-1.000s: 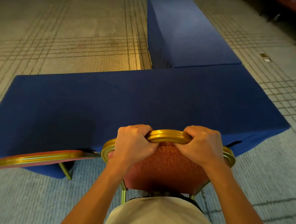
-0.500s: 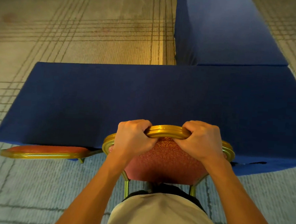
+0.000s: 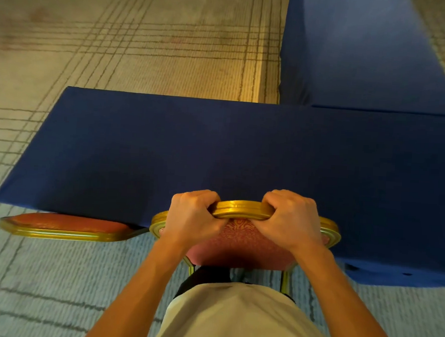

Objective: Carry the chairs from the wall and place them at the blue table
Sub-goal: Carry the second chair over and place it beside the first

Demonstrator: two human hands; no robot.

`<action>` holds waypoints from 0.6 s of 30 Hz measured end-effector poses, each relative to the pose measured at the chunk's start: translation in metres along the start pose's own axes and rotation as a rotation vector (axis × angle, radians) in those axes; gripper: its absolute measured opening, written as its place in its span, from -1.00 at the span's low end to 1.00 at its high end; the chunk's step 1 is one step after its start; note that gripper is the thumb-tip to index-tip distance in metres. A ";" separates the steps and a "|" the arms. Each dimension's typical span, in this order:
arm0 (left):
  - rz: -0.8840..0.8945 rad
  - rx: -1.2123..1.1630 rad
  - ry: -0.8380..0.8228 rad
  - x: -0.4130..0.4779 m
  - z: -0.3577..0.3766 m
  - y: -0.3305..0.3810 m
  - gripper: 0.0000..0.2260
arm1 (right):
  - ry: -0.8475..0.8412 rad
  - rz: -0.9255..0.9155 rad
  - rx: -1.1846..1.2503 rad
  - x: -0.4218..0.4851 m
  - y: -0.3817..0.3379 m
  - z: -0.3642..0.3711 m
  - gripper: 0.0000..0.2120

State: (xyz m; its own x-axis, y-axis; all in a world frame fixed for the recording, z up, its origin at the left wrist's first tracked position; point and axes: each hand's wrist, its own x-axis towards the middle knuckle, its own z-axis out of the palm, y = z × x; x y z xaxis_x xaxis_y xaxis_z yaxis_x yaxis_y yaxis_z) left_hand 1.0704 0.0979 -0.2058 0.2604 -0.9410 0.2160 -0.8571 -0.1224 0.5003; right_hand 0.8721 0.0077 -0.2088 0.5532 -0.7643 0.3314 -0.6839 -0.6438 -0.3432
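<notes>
No writing, label, brand or number can be read on the blue table (image 3: 217, 147), the chair (image 3: 242, 212) or the carpet (image 3: 119, 44), whose blurred edges might hide small marks.

A single view, from a camera on the person's head, faces forward and steeply down; the shirt (image 3: 233, 317) fills the bottom edge right under the lens, and both forearms run up from there to mid-frame. It sits close to the left hand (image 3: 192, 214) and right hand (image 3: 291, 219), whose fingers (image 3: 201, 196) curl over the top of the chair (image 3: 240, 243) just below centre; the surface (image 3: 217, 152) spans the middle band beyond them, with a second chair (image 3: 64, 226) at its near edge on the left. The far surface (image 3: 366, 54) and the carpet (image 3: 120, 32) take the top; the wide lens also takes in floor on both sides.
</notes>
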 end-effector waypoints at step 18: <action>0.060 0.040 0.078 -0.018 0.026 -0.033 -0.73 | -0.189 0.048 0.030 -0.026 -0.009 0.032 -0.68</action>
State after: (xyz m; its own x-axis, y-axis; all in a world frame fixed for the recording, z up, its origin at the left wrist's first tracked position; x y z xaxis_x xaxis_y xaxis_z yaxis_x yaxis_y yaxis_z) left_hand 1.0827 0.1105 -0.2480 0.2407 -0.9198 0.3100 -0.8888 -0.0805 0.4511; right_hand 0.8790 0.0322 -0.2427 0.6014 -0.7858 0.1441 -0.6988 -0.6048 -0.3820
